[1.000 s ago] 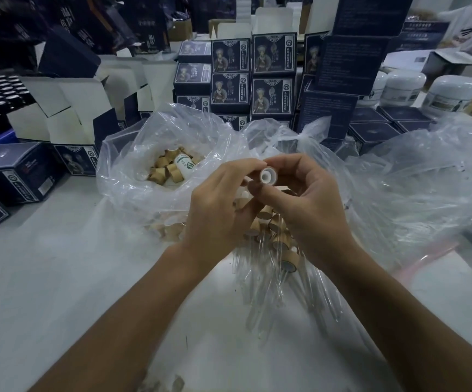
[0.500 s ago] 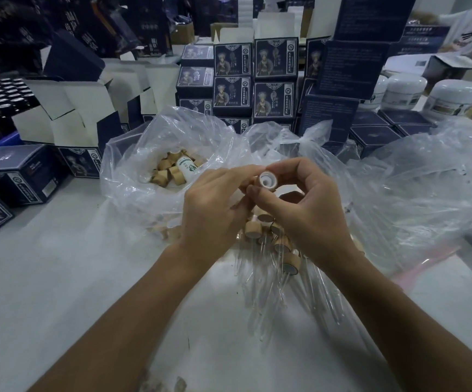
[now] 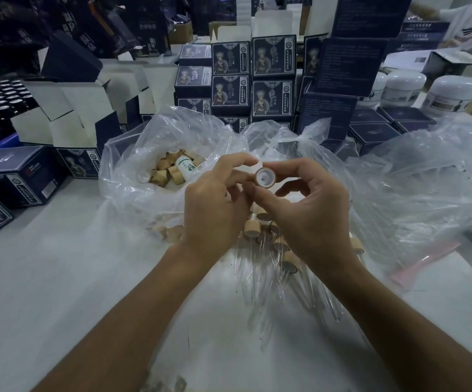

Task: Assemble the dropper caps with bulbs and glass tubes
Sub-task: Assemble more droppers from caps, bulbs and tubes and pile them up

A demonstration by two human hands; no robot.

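Observation:
My right hand [image 3: 311, 210] pinches a wood-coloured dropper cap [image 3: 265, 178] between thumb and forefinger, its white-lined open end facing me. My left hand [image 3: 215, 205] holds the far side of the same cap, where a white bulb [image 3: 253, 167] shows between its fingertips. Under my hands lie several assembled droppers [image 3: 280, 244] with wooden caps and glass tubes, on clear plastic. A clear bag [image 3: 133, 171] behind and to the left holds loose wooden caps [image 3: 167, 171] and a small white bottle [image 3: 187, 167].
Dark printed boxes [image 3: 230, 72] are stacked along the back, open cartons [image 3: 68, 117] at the left, white jars [image 3: 452, 93] at the right. More crumpled clear plastic [image 3: 415, 182] spreads to the right, with a pink strip [image 3: 421, 264] beside it. The grey table [image 3: 59, 278] lies in front.
Both hands have stayed together on the cap. The cap has turned so its open end faces me more fully, and the view has dipped a little.

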